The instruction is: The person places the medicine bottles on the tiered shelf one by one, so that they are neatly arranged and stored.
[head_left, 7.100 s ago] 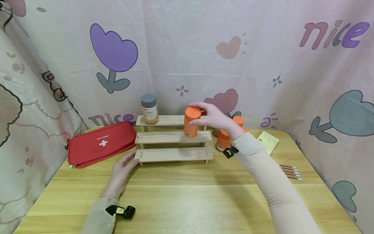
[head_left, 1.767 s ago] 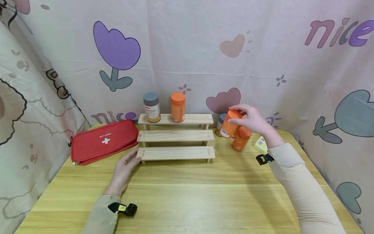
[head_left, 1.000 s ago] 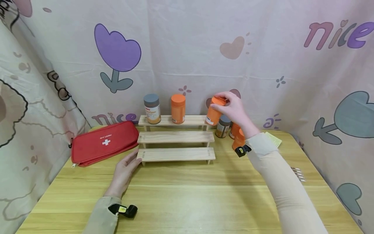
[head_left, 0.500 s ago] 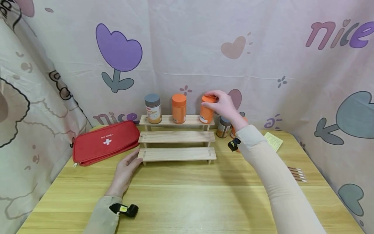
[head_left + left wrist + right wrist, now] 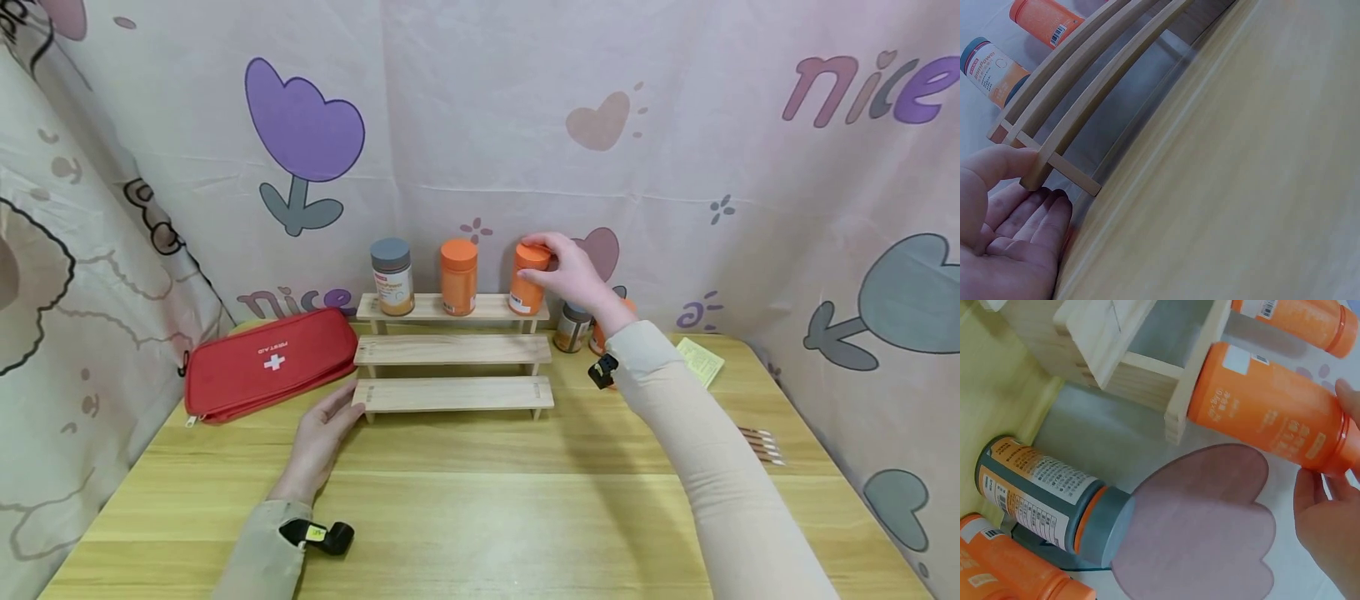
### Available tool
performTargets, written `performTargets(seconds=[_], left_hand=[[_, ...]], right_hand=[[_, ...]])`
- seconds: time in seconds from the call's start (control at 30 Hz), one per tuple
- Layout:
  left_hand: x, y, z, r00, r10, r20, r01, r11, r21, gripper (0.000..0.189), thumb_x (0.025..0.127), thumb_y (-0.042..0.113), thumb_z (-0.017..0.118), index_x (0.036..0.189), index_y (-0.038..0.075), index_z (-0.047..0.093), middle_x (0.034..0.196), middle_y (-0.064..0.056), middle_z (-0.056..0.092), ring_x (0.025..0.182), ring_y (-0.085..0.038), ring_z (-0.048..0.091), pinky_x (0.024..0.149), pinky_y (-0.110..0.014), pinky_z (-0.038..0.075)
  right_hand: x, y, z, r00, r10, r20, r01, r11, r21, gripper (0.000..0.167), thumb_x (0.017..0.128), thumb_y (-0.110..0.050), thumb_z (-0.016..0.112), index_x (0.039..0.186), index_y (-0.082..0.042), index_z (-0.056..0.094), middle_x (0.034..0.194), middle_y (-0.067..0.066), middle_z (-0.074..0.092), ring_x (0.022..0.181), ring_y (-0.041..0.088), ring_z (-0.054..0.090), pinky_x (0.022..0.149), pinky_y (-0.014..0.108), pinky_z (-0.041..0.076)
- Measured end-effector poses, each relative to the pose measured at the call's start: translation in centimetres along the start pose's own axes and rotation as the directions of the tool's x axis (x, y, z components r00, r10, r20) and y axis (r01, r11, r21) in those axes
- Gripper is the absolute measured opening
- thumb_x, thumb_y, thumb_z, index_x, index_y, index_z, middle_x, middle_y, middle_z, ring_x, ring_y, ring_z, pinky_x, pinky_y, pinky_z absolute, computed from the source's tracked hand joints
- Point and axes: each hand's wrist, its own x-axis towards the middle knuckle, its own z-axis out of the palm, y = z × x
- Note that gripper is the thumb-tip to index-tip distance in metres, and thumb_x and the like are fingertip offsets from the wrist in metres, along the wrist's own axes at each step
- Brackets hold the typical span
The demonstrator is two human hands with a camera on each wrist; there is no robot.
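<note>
A three-tier wooden shelf point(image 5: 453, 350) stands at the table's middle back. At the right end of its top tier, my right hand point(image 5: 572, 273) grips an orange bottle point(image 5: 526, 292) by its cap, thumb and fingers on opposite sides. The bottle is upright, its base at the plank in the right wrist view. A second orange bottle point(image 5: 458, 279) stands mid-tier, and a grey-capped bottle point(image 5: 392, 279) stands at the left end. My left hand point(image 5: 318, 437) holds the left end of the lowest plank point(image 5: 1079, 119), thumb over it and fingers below.
Right of the shelf stand another grey-capped bottle point(image 5: 573, 327) and orange bottles point(image 5: 1010, 562), partly hidden by my right arm. A red first-aid pouch point(image 5: 270, 365) lies left. A yellow paper packet point(image 5: 701, 362) and several thin brown-and-white sticks point(image 5: 763, 446) lie right.
The mid-tier orange bottle, held over the shelf at first, now stands alone. My right hand has carried another orange bottle leftward onto the top tier's right end. My left hand has stayed put.
</note>
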Motion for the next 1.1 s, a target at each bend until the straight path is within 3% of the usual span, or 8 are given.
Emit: performTargets(seconds=[0.2, 0.43, 0.67, 0.8, 1.1], left_hand=[[0.0, 0.0, 0.0, 1.0, -0.004, -0.006, 0.004, 1.0, 0.001, 0.062, 0.096, 0.022, 0.06, 0.148, 0.004, 0.033, 0.152, -0.014, 0.029, 0.135, -0.027, 0.033, 0.091, -0.012, 0.043], [0.1, 0.0, 0.0, 1.0, -0.009, -0.004, 0.009, 1.0, -0.009, 0.063, 0.096, 0.023, 0.061, 0.148, 0.005, 0.033, 0.151, -0.013, 0.031, 0.133, -0.024, 0.036, 0.091, -0.013, 0.043], [0.0, 0.0, 0.0, 1.0, -0.008, -0.008, 0.008, 1.0, 0.001, 0.062, 0.096, 0.023, 0.06, 0.148, 0.005, 0.033, 0.151, -0.013, 0.031, 0.134, -0.024, 0.036, 0.091, -0.012, 0.042], [0.0, 0.0, 0.0, 1.0, -0.014, -0.007, 0.014, 1.0, 0.006, 0.062, 0.096, 0.024, 0.061, 0.149, 0.006, 0.033, 0.151, -0.013, 0.031, 0.134, -0.025, 0.036, 0.091, -0.012, 0.043], [-0.1, -0.1, -0.1, 1.0, -0.009, -0.003, 0.009, 1.0, 0.001, 0.063, 0.096, 0.024, 0.061, 0.149, 0.006, 0.033, 0.151, -0.013, 0.031, 0.131, -0.02, 0.039, 0.092, -0.013, 0.043]], right_hand=[[-0.6, 0.9, -0.9, 0.999, 0.008, 0.046, -0.013, 0.993, 0.118, 0.063, 0.087, -0.025, 0.073, 0.142, -0.012, 0.044, 0.139, 0.007, 0.044, 0.121, 0.024, 0.049, 0.1, 0.039, 0.042], [-2.1, 2.8, -1.9, 0.996, 0.089, -0.019, -0.081, 0.962, 0.26, 0.056, 0.093, -0.015, 0.064, 0.143, -0.004, 0.041, 0.14, 0.019, 0.044, 0.127, 0.035, 0.042, 0.104, 0.049, 0.036], [-3.6, 4.8, -2.5, 0.989, 0.142, -0.051, -0.132, 0.978, 0.161, 0.05, 0.094, -0.022, 0.063, 0.138, -0.002, 0.047, 0.136, 0.018, 0.047, 0.124, 0.034, 0.045, 0.104, 0.049, 0.036], [-4.1, 6.1, -2.5, 0.987, 0.146, -0.06, -0.142, 0.987, 0.074, 0.046, 0.092, -0.015, 0.065, 0.132, 0.002, 0.051, 0.132, 0.02, 0.049, 0.12, 0.036, 0.047, 0.102, 0.048, 0.038], [-4.4, 8.7, -2.0, 0.99, 0.142, 0.009, -0.14, 0.983, -0.121, 0.048, 0.088, -0.006, 0.068, 0.129, 0.009, 0.05, 0.128, 0.027, 0.047, 0.118, 0.04, 0.045, 0.1, 0.052, 0.038]])
